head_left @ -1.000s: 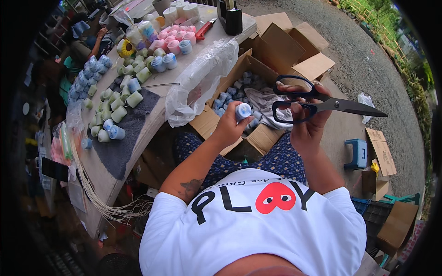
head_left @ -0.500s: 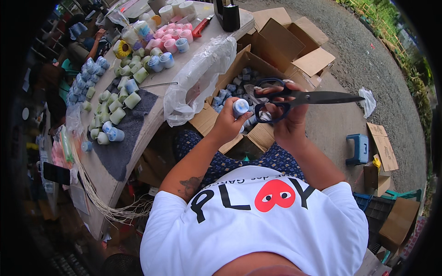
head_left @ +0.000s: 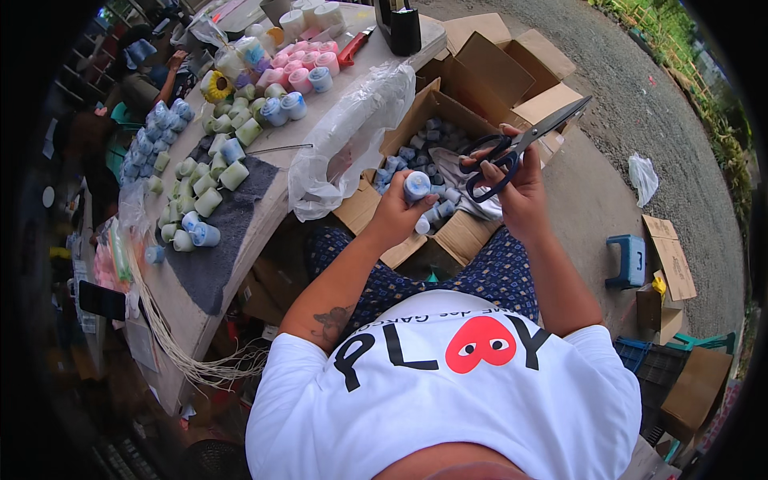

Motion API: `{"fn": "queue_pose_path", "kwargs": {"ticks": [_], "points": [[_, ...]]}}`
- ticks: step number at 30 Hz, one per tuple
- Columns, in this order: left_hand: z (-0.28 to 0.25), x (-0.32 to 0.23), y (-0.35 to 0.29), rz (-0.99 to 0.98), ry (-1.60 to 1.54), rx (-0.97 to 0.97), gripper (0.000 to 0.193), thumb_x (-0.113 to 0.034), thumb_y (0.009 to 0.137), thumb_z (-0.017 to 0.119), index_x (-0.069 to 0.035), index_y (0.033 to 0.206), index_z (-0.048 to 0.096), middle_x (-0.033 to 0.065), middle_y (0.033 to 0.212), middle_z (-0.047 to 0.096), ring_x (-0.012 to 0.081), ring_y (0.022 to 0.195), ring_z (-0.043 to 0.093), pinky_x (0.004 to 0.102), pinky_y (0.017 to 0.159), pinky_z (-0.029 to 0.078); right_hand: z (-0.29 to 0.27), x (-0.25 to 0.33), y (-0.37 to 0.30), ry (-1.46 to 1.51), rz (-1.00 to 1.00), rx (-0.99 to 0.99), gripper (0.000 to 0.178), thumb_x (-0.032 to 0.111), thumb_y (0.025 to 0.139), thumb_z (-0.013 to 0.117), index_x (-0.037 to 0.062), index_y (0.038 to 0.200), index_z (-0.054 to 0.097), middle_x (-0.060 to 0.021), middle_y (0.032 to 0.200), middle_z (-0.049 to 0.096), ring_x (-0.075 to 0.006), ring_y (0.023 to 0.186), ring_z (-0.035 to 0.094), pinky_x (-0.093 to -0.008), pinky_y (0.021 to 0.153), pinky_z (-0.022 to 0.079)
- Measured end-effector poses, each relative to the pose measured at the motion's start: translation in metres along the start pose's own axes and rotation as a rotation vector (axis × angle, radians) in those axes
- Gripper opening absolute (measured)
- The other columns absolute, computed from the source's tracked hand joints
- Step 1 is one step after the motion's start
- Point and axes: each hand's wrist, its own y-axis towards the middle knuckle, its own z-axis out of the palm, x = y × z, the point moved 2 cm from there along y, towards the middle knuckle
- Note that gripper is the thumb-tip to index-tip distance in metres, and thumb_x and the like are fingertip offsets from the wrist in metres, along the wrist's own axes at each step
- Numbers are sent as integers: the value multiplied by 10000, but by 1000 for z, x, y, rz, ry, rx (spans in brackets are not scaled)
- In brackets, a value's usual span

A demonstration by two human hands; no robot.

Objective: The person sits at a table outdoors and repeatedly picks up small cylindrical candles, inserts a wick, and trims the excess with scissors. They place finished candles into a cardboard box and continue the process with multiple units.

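Note:
Between the fingers of my left hand (head_left: pixel 390 216) is a small blue-and-white candle (head_left: pixel 417 185), its round end facing up. My right hand (head_left: pixel 525 196) is closed around the dark blue handles of a large pair of scissors (head_left: pixel 554 120). Their blades point up and away to the right, apart from the candle. Below both hands stands an open cardboard box (head_left: pixel 360 212) with many blue and grey candles (head_left: pixel 404 154) inside. A pale cloth (head_left: pixel 482 208) lies over its right side.
At the left, a table (head_left: pixel 272 200) bears green candles (head_left: pixel 210 202), pink candles (head_left: pixel 301 80), a red-handled tool (head_left: pixel 354 48) and a dark grey cloth (head_left: pixel 208 272). Clear plastic (head_left: pixel 324 180) hangs over its edge. A blue stool (head_left: pixel 626 262) stands at the right.
My right hand has turned the scissors, so the blades swing from pointing right to pointing up and right. My left hand stays nearly in place with the candle.

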Motion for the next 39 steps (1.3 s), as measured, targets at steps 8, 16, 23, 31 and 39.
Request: {"fn": "queue_pose_path", "kwargs": {"ticks": [8, 16, 23, 31, 39], "points": [[13, -5, -2, 12, 42, 10, 398, -169, 847, 661, -35, 1129, 413, 90, 969, 564, 147, 867, 557, 289, 766, 461, 27, -4, -16, -220, -286, 227, 556, -77, 877, 488, 112, 1334, 235, -167, 1109, 527, -250, 1112, 535, -373, 926, 432], [8, -10, 3, -43, 89, 22, 393, -155, 828, 674, -28, 1103, 425, 122, 978, 582, 190, 882, 586, 325, 772, 469, 33, -13, -15, -179, -166, 255, 596, -150, 849, 427, 136, 1332, 228, -141, 1099, 522, -216, 1082, 544, -324, 917, 433], [10, -11, -7, -37, 145, 24, 376, -119, 832, 648, -32, 1113, 415, 129, 984, 571, 193, 865, 585, 322, 763, 467, 24, -23, -20, -255, -143, 217, 628, -158, 836, 454, 146, 1326, 207, -134, 1104, 504, -191, 1069, 552, -275, 907, 422], [10, -6, 2, -32, -5, 59, 363, -105, 831, 650, -44, 1113, 429, 99, 1005, 561, 165, 939, 564, 304, 804, 455, 34, -28, -13, -266, 36, 303, 607, -62, 874, 523, 145, 1349, 207, -113, 1086, 506, -179, 1021, 565, -273, 870, 433], [-27, 17, 0, -295, -777, -63, 431, -477, 878, 547, -194, 1180, 426, 15, 1034, 490, 175, 905, 539, 321, 751, 440, -6, -55, -40, 404, 567, 336, 541, 167, 871, 635, 149, 1302, 309, -48, 901, 513, -141, 771, 540, -286, 731, 454]]}}
